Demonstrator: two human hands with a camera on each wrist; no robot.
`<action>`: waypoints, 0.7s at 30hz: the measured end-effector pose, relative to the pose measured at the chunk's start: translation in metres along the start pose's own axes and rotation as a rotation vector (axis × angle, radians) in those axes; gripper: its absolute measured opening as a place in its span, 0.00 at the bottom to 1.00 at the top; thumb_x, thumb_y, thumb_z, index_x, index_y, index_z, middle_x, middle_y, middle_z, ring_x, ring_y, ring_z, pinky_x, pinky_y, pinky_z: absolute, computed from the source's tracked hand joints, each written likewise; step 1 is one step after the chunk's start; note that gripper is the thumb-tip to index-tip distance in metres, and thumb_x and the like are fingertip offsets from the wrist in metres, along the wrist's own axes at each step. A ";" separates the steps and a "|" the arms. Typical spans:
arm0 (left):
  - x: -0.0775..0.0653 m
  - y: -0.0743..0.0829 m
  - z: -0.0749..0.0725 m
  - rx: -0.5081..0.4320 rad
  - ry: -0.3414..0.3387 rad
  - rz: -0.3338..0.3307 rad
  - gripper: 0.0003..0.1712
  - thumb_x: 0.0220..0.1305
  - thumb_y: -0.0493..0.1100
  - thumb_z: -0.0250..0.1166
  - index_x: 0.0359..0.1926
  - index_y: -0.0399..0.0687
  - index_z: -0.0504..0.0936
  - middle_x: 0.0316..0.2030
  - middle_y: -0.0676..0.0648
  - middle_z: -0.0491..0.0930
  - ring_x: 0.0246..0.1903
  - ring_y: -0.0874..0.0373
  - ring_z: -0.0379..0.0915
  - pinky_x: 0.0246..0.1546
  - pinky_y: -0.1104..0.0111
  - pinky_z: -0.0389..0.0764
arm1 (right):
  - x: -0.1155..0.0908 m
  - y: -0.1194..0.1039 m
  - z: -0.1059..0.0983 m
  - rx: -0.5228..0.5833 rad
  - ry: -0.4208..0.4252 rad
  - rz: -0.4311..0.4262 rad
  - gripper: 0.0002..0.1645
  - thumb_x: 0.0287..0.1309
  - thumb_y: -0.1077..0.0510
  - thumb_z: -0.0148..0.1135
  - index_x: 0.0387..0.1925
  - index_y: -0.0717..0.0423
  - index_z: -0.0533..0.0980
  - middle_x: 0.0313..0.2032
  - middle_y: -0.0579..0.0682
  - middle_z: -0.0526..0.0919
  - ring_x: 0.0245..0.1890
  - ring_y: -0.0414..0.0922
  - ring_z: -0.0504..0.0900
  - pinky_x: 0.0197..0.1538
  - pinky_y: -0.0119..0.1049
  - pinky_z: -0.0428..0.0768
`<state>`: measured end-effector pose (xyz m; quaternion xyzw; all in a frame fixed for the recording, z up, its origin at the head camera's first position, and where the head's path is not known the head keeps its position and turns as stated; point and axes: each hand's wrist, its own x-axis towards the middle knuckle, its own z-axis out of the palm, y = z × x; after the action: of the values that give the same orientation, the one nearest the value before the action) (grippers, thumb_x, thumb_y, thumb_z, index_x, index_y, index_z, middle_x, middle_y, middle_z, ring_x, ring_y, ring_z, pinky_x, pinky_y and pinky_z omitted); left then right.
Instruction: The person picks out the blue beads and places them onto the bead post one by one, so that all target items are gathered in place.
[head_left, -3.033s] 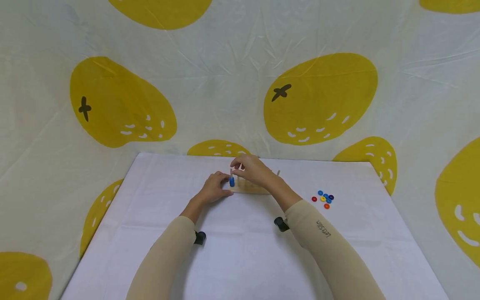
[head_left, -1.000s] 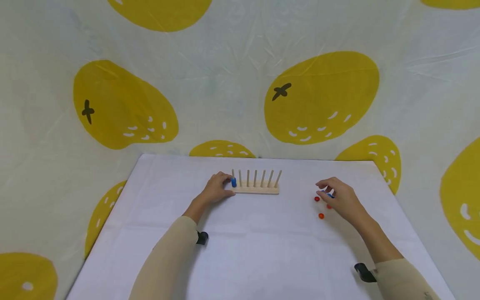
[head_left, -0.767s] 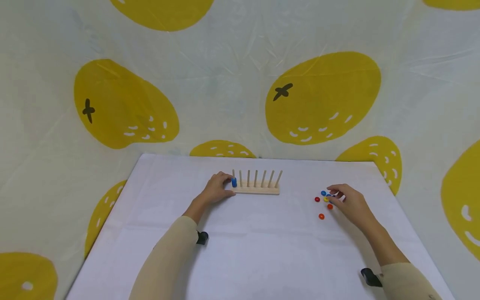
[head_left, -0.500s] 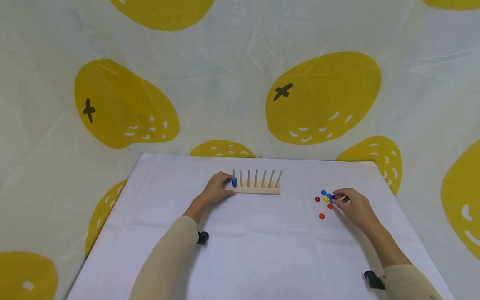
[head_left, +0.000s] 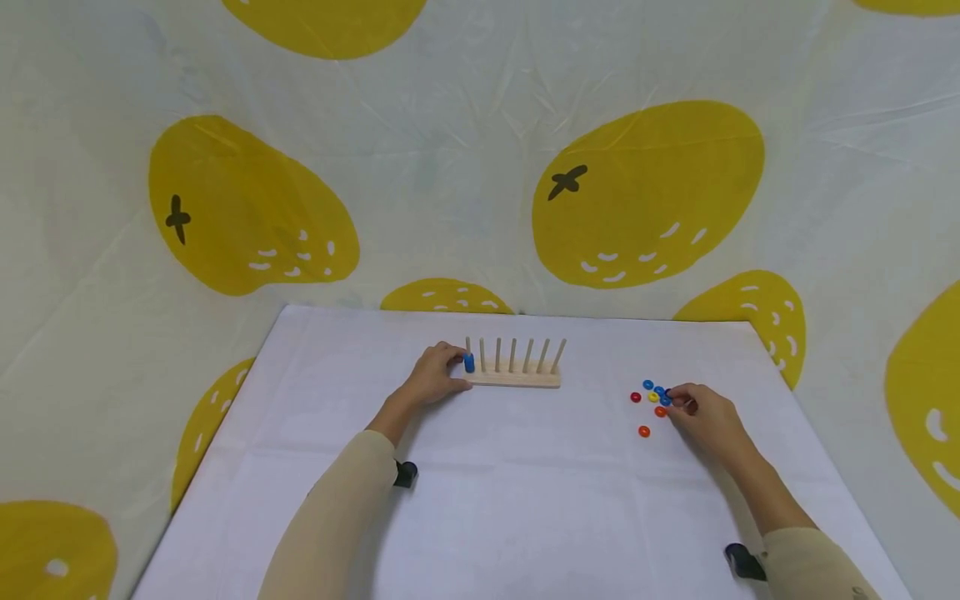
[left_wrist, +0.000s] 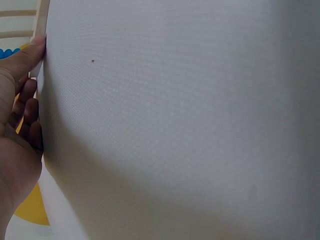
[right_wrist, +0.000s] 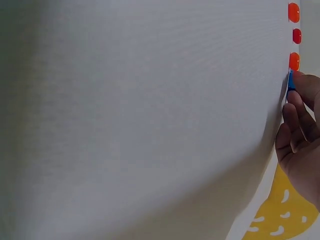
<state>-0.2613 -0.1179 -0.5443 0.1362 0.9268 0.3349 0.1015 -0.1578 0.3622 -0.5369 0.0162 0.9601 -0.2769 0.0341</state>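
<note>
A wooden peg rack (head_left: 517,381) with a row of upright pegs stands toward the back of the table. Blue rings (head_left: 469,363) are stacked on its leftmost peg; the other pegs are bare. My left hand (head_left: 432,375) grips the rack's left end, thumb at the front edge. To the right, my right hand (head_left: 708,417) pinches a dark purple ring (head_left: 668,392), mostly hidden by the fingertips, at the edge of a loose cluster. In the right wrist view, a blue ring (right_wrist: 291,80) lies right by the thumb.
Blue rings (head_left: 648,384), a yellow ring (head_left: 653,397), a red ring (head_left: 636,397) and an orange ring (head_left: 661,412) lie close together. Another orange ring (head_left: 644,432) sits nearer the front. A white cloth covers the table (head_left: 510,492); a fruit-patterned sheet (head_left: 450,167) hangs behind.
My right hand has moved from above the rack's left pegs to the rings at right, and its fingers have closed on the dark purple one. An extra orange ring now lies there. The left hand stays put.
</note>
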 end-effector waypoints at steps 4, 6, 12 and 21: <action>0.000 0.000 0.000 0.003 0.003 0.005 0.34 0.59 0.48 0.78 0.65 0.45 0.79 0.57 0.44 0.77 0.59 0.47 0.69 0.65 0.53 0.71 | 0.001 0.001 0.001 -0.006 0.000 0.004 0.22 0.66 0.55 0.69 0.56 0.63 0.77 0.43 0.57 0.83 0.42 0.51 0.76 0.40 0.28 0.76; -0.001 0.000 0.000 0.002 0.004 0.007 0.34 0.59 0.47 0.79 0.64 0.45 0.79 0.56 0.44 0.77 0.59 0.47 0.69 0.65 0.54 0.71 | 0.001 0.001 0.002 -0.012 0.005 0.002 0.23 0.66 0.55 0.69 0.56 0.63 0.77 0.43 0.57 0.83 0.42 0.50 0.76 0.41 0.29 0.77; -0.002 -0.001 0.000 0.000 0.013 0.015 0.33 0.59 0.47 0.79 0.64 0.45 0.80 0.55 0.45 0.78 0.58 0.47 0.70 0.65 0.54 0.72 | 0.002 0.001 0.004 -0.013 0.013 0.009 0.23 0.66 0.55 0.69 0.56 0.64 0.77 0.43 0.58 0.83 0.42 0.51 0.76 0.45 0.39 0.80; -0.001 -0.001 0.001 0.013 0.019 0.022 0.34 0.58 0.47 0.79 0.64 0.45 0.80 0.54 0.45 0.78 0.56 0.48 0.70 0.64 0.55 0.72 | 0.002 0.000 0.005 0.009 0.016 0.028 0.22 0.65 0.55 0.70 0.54 0.65 0.77 0.43 0.60 0.82 0.42 0.53 0.76 0.43 0.35 0.79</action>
<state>-0.2601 -0.1183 -0.5452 0.1438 0.9284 0.3312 0.0879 -0.1594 0.3595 -0.5414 0.0322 0.9588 -0.2805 0.0301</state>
